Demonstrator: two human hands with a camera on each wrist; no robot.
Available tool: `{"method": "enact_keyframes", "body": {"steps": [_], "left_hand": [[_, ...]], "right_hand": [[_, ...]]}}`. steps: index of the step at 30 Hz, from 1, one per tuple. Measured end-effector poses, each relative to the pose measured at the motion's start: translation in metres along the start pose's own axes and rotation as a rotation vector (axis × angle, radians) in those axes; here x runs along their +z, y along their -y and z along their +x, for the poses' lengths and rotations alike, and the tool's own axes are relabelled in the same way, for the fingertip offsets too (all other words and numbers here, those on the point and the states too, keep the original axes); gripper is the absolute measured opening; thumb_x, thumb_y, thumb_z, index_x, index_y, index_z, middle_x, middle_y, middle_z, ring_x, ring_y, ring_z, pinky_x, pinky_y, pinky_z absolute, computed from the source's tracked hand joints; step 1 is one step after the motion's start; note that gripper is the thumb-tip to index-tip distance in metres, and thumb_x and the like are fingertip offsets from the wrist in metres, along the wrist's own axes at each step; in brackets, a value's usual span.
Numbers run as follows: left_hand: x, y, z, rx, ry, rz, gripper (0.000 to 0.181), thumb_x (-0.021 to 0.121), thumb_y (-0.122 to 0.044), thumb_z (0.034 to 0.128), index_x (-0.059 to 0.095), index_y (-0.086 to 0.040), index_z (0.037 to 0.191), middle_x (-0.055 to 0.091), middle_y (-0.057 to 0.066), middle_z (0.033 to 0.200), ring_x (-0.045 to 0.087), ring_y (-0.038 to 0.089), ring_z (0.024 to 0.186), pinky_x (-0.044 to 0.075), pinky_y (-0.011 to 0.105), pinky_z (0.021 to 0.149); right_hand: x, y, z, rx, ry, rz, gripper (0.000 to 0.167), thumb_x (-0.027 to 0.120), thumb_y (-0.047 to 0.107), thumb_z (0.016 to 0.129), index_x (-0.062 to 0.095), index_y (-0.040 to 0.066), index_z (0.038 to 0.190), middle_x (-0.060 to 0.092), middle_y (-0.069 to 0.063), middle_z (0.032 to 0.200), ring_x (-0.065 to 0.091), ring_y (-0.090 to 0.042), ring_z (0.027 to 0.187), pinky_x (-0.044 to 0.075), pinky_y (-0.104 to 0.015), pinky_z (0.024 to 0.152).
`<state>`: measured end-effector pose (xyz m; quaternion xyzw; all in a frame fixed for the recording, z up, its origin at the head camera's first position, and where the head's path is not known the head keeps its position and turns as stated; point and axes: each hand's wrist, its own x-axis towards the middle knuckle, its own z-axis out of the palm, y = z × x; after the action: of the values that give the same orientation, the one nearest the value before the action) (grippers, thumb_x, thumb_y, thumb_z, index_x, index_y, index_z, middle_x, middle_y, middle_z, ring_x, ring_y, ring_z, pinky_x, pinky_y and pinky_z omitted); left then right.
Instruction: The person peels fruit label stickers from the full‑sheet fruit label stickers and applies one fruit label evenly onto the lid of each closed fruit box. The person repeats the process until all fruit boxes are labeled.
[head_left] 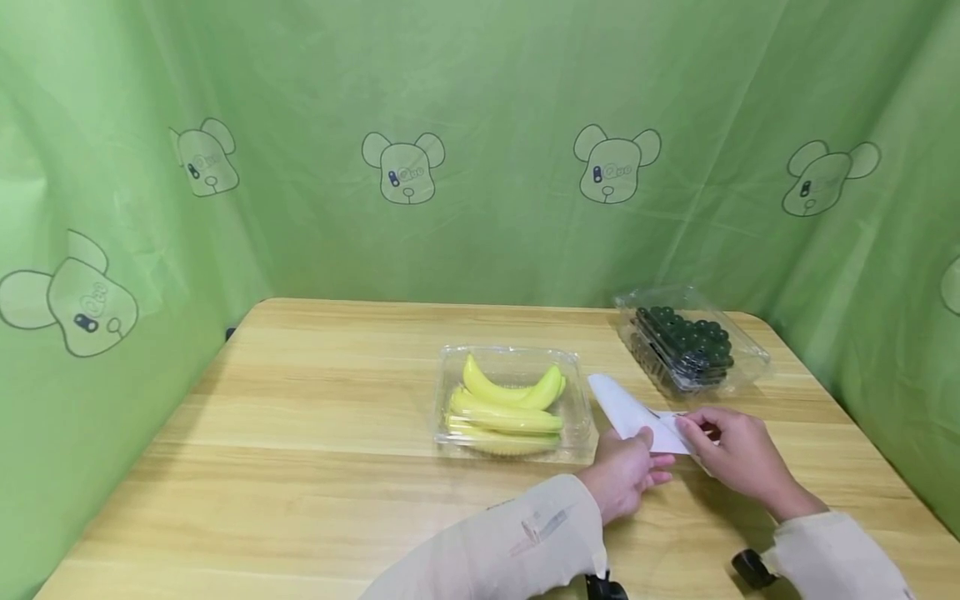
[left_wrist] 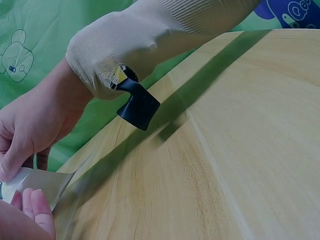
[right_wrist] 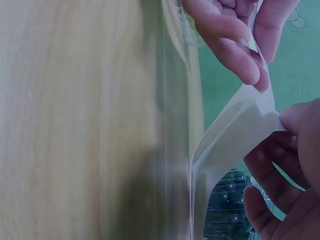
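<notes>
Your left hand point(head_left: 621, 479) and right hand point(head_left: 738, 454) both pinch the white paper point(head_left: 626, 411) above the table point(head_left: 300, 417), nearer its right edge, seemingly to steady it between them. Beyond, a clear box point(head_left: 452, 367) keeps bananas point(head_left: 506, 414) together mid-table; by the far right corner, grapes point(head_left: 690, 335) sit in another box point(head_left: 741, 337), likely for protection.

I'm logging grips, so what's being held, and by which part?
A white sheet: the left hand pinches its near edge, the right hand its right edge.
</notes>
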<state>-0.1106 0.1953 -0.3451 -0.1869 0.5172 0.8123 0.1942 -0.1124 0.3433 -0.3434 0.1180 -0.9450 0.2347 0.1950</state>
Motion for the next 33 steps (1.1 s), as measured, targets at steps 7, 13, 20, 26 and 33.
{"method": "enact_keyframes", "body": {"steps": [7,13,20,26,33], "left_hand": [[-0.0001,-0.0003,0.0,-0.002,0.003,0.001,0.01,0.055,-0.009,0.0966,0.055,-0.002,0.103,0.06,0.01,0.084,0.062,0.022,0.074,0.058,0.037,0.07],[-0.0003,-0.0008,-0.0003,-0.003,0.006,0.004,0.01,0.055,-0.009,0.0967,0.055,-0.001,0.104,0.06,0.011,0.084,0.063,0.022,0.074,0.058,0.037,0.07],[-0.0001,-0.0002,0.0007,-0.001,0.002,0.005,0.01,0.055,-0.009,0.0967,0.056,-0.002,0.104,0.06,0.011,0.085,0.063,0.022,0.074,0.058,0.037,0.07],[-0.0002,0.0002,0.0014,0.002,0.007,0.004,0.01,0.055,-0.009,0.0967,0.056,-0.002,0.104,0.06,0.011,0.086,0.063,0.022,0.074,0.058,0.037,0.07],[-0.0006,0.0009,0.0013,0.005,0.01,0.0,0.009,0.055,-0.008,0.0965,0.056,-0.002,0.103,0.06,0.011,0.086,0.063,0.022,0.074,0.058,0.037,0.069]], "right_hand": [[-0.0019,-0.002,0.0014,0.006,-0.007,-0.005,0.006,0.069,0.006,0.087,0.072,0.003,0.083,0.069,-0.004,0.074,0.055,-0.002,0.062,0.048,-0.023,0.052],[-0.0036,-0.0041,0.0023,0.02,0.003,-0.001,0.01,0.067,0.009,0.09,0.07,0.003,0.082,0.067,-0.003,0.072,0.054,-0.002,0.061,0.048,-0.023,0.051],[-0.0063,-0.0037,0.0036,0.038,0.006,-0.009,0.01,0.067,0.009,0.089,0.07,0.003,0.082,0.067,-0.002,0.071,0.054,-0.004,0.06,0.048,-0.024,0.052],[-0.0072,-0.0052,0.0043,0.032,-0.006,-0.006,0.009,0.068,0.009,0.089,0.07,0.005,0.08,0.066,-0.001,0.07,0.053,-0.002,0.059,0.047,-0.023,0.052],[-0.008,-0.0076,0.0042,0.037,-0.007,-0.009,0.01,0.067,0.009,0.089,0.07,0.004,0.081,0.066,-0.001,0.07,0.052,0.0,0.059,0.045,-0.023,0.051]]}}
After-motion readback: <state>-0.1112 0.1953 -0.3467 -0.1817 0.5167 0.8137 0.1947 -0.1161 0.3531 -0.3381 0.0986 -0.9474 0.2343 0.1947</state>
